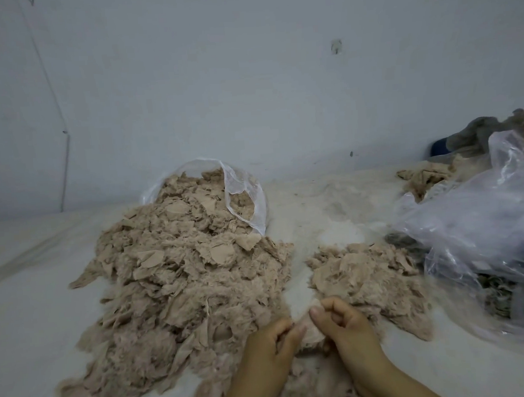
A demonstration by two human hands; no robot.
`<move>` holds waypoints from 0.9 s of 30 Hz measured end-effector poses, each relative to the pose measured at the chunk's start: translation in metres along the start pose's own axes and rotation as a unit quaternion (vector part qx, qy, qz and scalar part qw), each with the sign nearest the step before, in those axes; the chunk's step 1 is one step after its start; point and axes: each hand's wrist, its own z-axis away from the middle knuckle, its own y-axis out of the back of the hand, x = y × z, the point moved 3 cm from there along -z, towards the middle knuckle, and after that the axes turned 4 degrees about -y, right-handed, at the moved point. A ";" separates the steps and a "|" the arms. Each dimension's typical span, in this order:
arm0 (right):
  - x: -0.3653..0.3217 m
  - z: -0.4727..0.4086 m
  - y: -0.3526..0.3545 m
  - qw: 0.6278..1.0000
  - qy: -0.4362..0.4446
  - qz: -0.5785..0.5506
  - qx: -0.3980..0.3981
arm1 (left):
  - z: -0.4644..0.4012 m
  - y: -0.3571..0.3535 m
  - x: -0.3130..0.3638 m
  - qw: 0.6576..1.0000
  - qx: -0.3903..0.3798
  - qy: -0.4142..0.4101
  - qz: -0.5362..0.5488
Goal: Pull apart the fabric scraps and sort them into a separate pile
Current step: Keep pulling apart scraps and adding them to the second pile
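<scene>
1. The left hand (274,345) and right hand (345,325) are each pinching one pinkish fabric scrap (308,327) between curled fingers, low in the middle.
2. A big scrap heap (180,280) is lying to the left, spilling from a clear bag (248,196).
3. A smaller pile (369,274) is sitting to the right, beside a crumpled plastic bag (483,234).

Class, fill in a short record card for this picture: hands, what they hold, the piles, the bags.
left hand: pinches scrap
right hand: pinches the same scrap
scrap: pinkish-beige, held between both hands
large pile: left, spilling from an open clear bag
small pile: right, separate
crumpled plastic bag: far right
</scene>
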 end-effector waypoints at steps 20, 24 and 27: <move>-0.001 0.002 -0.003 0.994 0.024 0.094 -0.059 | -0.003 0.004 0.001 0.990 0.072 0.041 0.117; -0.005 0.002 -0.005 0.993 0.077 0.090 -0.025 | -0.002 -0.002 0.004 0.996 0.028 0.013 0.080; -0.014 -0.002 0.010 0.992 0.081 0.059 0.076 | 0.001 -0.006 0.004 0.998 -0.050 0.016 0.037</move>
